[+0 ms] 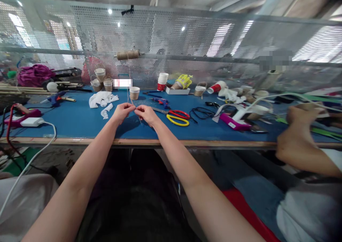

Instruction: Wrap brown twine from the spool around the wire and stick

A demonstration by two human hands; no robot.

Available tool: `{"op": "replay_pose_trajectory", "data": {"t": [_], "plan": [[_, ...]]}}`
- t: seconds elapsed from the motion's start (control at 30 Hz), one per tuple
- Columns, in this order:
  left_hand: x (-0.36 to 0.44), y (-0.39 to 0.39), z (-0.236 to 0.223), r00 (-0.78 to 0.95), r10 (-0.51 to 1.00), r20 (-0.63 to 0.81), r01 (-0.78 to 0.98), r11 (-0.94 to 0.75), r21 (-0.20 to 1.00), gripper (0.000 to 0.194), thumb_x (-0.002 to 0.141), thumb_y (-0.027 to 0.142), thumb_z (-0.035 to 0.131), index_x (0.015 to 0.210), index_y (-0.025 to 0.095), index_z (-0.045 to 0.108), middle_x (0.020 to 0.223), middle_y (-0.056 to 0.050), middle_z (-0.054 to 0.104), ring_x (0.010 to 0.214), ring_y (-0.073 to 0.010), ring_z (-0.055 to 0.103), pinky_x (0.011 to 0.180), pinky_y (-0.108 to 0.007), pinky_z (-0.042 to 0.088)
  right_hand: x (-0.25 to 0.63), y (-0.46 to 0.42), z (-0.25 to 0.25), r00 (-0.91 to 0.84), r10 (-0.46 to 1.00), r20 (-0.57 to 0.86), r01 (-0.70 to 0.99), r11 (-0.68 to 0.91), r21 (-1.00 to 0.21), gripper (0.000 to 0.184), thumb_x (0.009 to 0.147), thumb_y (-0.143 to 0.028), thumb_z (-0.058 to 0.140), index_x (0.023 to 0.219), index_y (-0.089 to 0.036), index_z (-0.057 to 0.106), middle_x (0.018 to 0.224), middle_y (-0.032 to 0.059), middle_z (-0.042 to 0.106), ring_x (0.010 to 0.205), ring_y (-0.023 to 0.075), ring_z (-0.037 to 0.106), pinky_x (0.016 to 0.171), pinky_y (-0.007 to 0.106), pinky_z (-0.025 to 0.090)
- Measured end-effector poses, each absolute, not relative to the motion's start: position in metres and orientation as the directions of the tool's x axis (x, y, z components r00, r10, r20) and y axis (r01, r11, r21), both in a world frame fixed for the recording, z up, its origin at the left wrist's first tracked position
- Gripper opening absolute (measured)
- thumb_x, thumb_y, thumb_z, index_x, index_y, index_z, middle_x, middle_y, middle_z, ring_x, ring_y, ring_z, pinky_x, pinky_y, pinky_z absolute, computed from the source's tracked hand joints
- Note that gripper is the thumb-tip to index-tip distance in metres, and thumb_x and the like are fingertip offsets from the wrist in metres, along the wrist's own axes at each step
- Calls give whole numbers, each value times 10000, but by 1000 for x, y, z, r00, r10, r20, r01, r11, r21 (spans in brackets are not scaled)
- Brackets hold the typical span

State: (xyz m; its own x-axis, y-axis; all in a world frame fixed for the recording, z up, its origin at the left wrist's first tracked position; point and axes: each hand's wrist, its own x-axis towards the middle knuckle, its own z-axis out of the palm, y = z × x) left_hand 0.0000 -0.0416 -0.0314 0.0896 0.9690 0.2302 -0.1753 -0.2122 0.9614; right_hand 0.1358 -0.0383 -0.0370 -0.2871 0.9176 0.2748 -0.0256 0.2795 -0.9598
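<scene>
My left hand (pixel 123 112) and right hand (pixel 146 114) meet over the tabletop (pixel 80 126). My grip is small on both sides, with fingertips pinched on the string (pixel 128 96). From there the string lies up and away from me, to the spool (pixel 128 55) on the mesh (pixel 149 31). My left hand is nearer that long part. The string points almost straight ahead and up, near the cup (pixel 134 93). A short end seems to hang by my right fingers. I cannot tell if there is a knot.
</scene>
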Motion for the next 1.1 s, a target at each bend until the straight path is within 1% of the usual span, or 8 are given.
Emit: {"op": "replay_pose_trajectory", "data": {"t": [0.17,0.4,0.5,0.67,0.77,0.93,1.1], "plan": [[-1,-45,-29,145,962,230,-218,-196,956,224,562,274,696,637,123,549,426,74,435,332,-8,289,356,-171,181,138,-40,-34,-374,898,230,-56,226,-973,232,599,-332,640,681,-152,519,534,-50,499,424,54,421,393,191,298],[1,-42,-31,102,971,216,-216,-190,958,212,562,233,695,589,125,515,380,83,408,320,-13,298,351,-173,172,137,-37,-38,-320,905,279,-44,280,-959,196,606,-273,654,656,-158,504,503,-69,487,423,45,396,408,187,289],[0,-42,-31,112,971,211,-225,-182,957,212,561,225,694,577,127,506,371,90,382,315,-11,288,354,-174,162,137,-37,-38,-313,907,283,-40,285,-958,190,602,-258,662,650,-156,509,483,-74,474,426,44,387,412,184,281],[-2,-44,-30,181,958,225,-265,-172,949,227,568,271,687,609,140,506,381,99,331,328,-13,258,371,-177,174,139,-40,-34,-403,890,214,-61,207,-976,266,585,-354,662,683,-154,519,561,-36,521,476,66,456,442,201,339],[-3,-44,-30,201,953,226,-266,-169,949,237,567,293,687,623,142,511,387,100,318,336,-14,248,376,-178,174,139,-39,-34,-429,880,202,-68,192,-979,299,564,-377,669,692,-160,509,575,-33,519,486,70,463,450,205,346],[-2,-43,-29,150,966,210,-218,-175,960,246,551,275,695,601,141,494,414,87,377,337,-10,269,366,-175,165,138,-35,-39,-361,897,256,-34,262,-965,242,583,-332,650,678,-159,510,542,-52,499,464,59,425,458,206,329],[-1,-41,-30,85,976,199,-133,-187,973,210,554,250,678,571,133,504,393,90,380,336,-11,277,357,-174,175,138,-33,-41,-297,904,309,45,336,-941,145,601,-253,618,646,-156,521,486,-70,478,452,65,400,459,213,308]]}}
